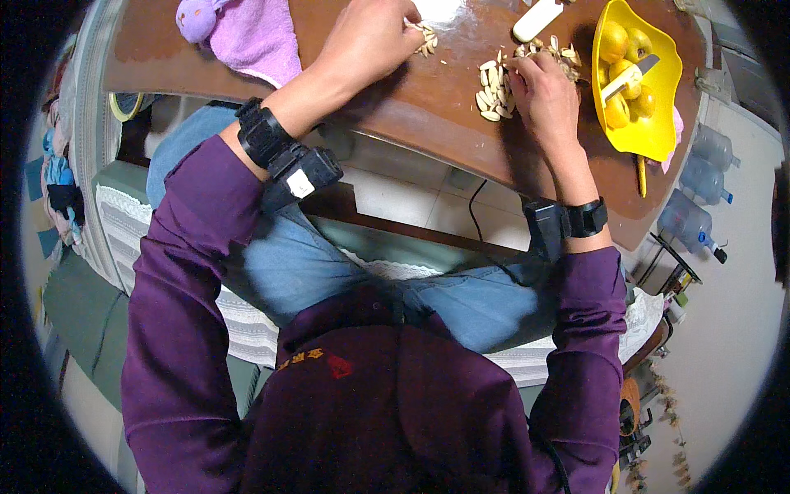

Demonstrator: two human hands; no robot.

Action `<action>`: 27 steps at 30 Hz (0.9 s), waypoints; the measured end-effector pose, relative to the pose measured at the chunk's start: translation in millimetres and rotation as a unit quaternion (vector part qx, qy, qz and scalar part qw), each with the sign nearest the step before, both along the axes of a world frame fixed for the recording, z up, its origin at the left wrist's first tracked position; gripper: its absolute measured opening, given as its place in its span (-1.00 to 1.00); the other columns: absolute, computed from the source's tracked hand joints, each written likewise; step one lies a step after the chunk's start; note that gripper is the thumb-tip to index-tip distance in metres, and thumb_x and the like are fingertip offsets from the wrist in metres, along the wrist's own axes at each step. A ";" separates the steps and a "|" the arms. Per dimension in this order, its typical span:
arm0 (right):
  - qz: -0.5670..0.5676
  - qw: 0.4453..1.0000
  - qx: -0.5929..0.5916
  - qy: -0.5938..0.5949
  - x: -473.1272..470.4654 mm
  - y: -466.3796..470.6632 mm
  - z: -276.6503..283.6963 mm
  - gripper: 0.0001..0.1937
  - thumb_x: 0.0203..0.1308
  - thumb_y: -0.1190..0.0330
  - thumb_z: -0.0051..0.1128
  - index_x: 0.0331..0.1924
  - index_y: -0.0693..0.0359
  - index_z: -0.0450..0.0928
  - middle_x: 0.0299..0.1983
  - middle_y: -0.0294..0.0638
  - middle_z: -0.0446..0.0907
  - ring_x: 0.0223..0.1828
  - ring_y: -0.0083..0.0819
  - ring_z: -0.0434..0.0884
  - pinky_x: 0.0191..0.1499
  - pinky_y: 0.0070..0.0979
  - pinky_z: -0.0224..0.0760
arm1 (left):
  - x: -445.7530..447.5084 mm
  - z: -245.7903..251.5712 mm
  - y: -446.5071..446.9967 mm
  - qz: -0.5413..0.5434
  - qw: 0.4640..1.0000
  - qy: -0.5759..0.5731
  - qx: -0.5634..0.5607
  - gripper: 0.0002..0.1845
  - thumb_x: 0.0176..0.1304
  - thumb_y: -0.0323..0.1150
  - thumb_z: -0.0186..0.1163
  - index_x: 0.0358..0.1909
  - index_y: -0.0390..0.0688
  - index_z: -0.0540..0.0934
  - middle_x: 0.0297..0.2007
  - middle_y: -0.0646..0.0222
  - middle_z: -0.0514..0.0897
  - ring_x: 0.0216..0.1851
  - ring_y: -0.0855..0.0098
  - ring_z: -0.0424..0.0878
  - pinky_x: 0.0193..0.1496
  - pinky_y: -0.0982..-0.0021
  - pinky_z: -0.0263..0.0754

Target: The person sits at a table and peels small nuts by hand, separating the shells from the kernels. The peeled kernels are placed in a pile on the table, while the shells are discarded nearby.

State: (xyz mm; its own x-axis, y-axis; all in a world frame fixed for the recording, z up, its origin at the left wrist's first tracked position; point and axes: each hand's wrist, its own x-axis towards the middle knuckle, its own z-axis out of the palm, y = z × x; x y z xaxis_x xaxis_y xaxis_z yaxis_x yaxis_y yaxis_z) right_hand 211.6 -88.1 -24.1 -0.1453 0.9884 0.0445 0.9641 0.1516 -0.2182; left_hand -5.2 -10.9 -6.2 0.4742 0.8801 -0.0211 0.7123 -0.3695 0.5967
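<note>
My left hand (378, 42) rests over the brown wooden table, its fingertips at a small pile of pale seeds (428, 41). Whether a seed is between those fingers is hidden. My right hand (547, 92) reaches into the seeds farther right, fingers bent and pinched together; what they hold is too small to tell. Just left of it lies a loose group of larger whitish seeds in their shells (487, 99). Beyond its knuckles is a heap of mixed seeds and shells (565, 54), partly covered by the hand. A white plastic piece (536, 21) lies behind that heap.
At the right stands a yellow leaf-shaped bowl (663, 126) holding several yellow fruits (614, 42), with a knife (626, 80) across them. A purple plush-headed hand towel (262, 43) lies at the left. Large water bottles (688, 219) stand on the floor beyond the table's right edge.
</note>
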 end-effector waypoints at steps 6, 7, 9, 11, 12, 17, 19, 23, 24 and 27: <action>-0.079 0.994 -0.002 0.079 2.3 -1.1 6.1 -0.89 -0.07 0.35 0.03 -0.46 0.19 0.46 -0.52 -0.16 0.47 -0.47 -0.21 0.49 -0.43 -0.39 0.34 | 21.9 4.6 -6.7 -0.037 0.996 -0.080 -0.013 -0.79 -0.06 -0.34 0.03 -0.39 -0.17 0.57 -0.51 0.15 0.57 -0.47 0.24 0.55 -0.34 0.34 0.42; -0.101 0.986 -0.002 0.134 4.9 -0.3 8.4 -0.88 -0.08 0.33 0.01 -0.51 0.21 0.44 -0.54 -0.14 0.48 -0.48 -0.17 0.49 -0.44 -0.35 0.34 | 29.6 4.9 -9.2 -0.054 0.990 -0.128 -0.017 -0.79 -0.06 -0.36 0.03 -0.39 -0.17 0.57 -0.54 0.17 0.57 -0.48 0.26 0.55 -0.34 0.35 0.43; -0.148 0.971 0.007 0.190 9.4 -0.8 12.3 -0.87 -0.09 0.38 0.04 -0.46 0.26 0.48 -0.59 -0.11 0.51 -0.54 -0.27 0.53 -0.46 -0.43 0.35 | 46.8 4.1 -12.8 -0.078 0.984 -0.148 -0.060 -0.76 -0.06 -0.40 0.04 -0.29 -0.14 0.56 -0.42 0.18 0.58 -0.43 0.26 0.55 -0.29 0.37 0.43; -0.218 0.926 -0.070 0.299 14.2 0.0 15.9 -0.85 -0.07 0.42 0.07 -0.42 0.34 0.48 -0.60 -0.19 0.52 -0.55 -0.45 0.53 -0.50 -0.54 0.34 | 59.5 1.8 -16.0 -0.113 0.974 -0.197 0.019 -0.69 -0.06 -0.43 0.05 -0.18 -0.10 0.52 -0.24 0.17 0.52 -0.36 0.25 0.54 -0.22 0.38 0.42; -0.212 0.896 -0.083 0.380 15.7 0.1 17.4 -0.85 -0.06 0.43 0.06 -0.40 0.35 0.48 -0.59 -0.21 0.52 -0.54 -0.49 0.53 -0.50 -0.59 0.33 | 64.9 0.3 -16.2 -0.116 0.974 -0.192 -0.032 -0.65 -0.04 -0.43 0.08 -0.12 -0.09 0.48 -0.11 0.15 0.43 -0.30 0.26 0.52 -0.17 0.40 0.39; -0.249 0.701 -0.173 0.646 16.3 -5.5 24.8 -0.86 0.05 0.49 0.00 -0.29 0.35 0.41 -0.47 -0.27 0.50 -0.52 -0.58 0.49 -0.50 -0.77 0.29 | 80.7 -8.8 -18.9 -0.078 0.969 -0.205 -0.118 -0.74 0.05 -0.28 0.11 -0.27 -0.23 0.50 -0.49 0.31 0.55 -0.55 0.45 0.49 -0.42 0.48 0.41; -0.276 0.659 -0.191 0.673 14.2 -5.9 27.0 -0.87 0.06 0.49 -0.01 -0.29 0.32 0.41 -0.46 -0.30 0.50 -0.51 -0.62 0.48 -0.48 -0.76 0.31 | 81.2 -10.4 -20.0 -0.087 0.958 -0.183 -0.204 -0.73 0.09 -0.22 0.09 -0.35 -0.26 0.50 -0.61 0.40 0.52 -0.63 0.55 0.44 -0.51 0.53 0.37; -0.261 0.619 -0.205 0.712 9.1 -6.5 30.4 -0.89 0.05 0.47 0.01 -0.31 0.29 0.44 -0.51 -0.35 0.48 -0.56 -0.70 0.42 -0.56 -0.80 0.23 | 79.3 -9.6 -23.6 -0.083 0.865 -0.296 -0.397 -0.71 0.17 -0.18 0.02 -0.46 -0.23 0.47 -0.65 0.53 0.43 -0.65 0.71 0.34 -0.59 0.67 0.27; -0.263 0.603 -0.207 0.724 8.4 -7.0 31.9 -0.89 0.04 0.47 0.02 -0.33 0.29 0.45 -0.53 -0.36 0.47 -0.60 -0.71 0.39 -0.59 -0.82 0.20 | 78.5 -9.0 -23.7 -0.087 0.855 -0.311 -0.406 -0.72 0.20 -0.19 -0.02 -0.47 -0.21 0.47 -0.66 0.56 0.41 -0.65 0.72 0.32 -0.60 0.72 0.22; -0.255 0.576 -0.212 0.747 6.0 -6.3 35.0 -0.89 0.03 0.47 0.03 -0.33 0.30 0.46 -0.56 -0.36 0.46 -0.64 -0.73 0.35 -0.65 -0.85 0.14 | 79.3 -8.0 -26.0 -0.058 0.803 -0.352 -0.478 -0.72 0.21 -0.20 -0.05 -0.45 -0.20 0.47 -0.64 0.56 0.40 -0.66 0.72 0.30 -0.63 0.72 0.19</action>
State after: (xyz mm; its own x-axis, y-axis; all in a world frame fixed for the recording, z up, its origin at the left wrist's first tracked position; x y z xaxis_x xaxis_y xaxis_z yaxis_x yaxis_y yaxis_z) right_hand 217.6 -94.3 10.9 0.0556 0.8536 -0.5180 -0.4522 -0.4410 -0.7753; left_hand 74.1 -37.0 -14.1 0.7425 0.5704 -0.3512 0.0678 0.4576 0.8866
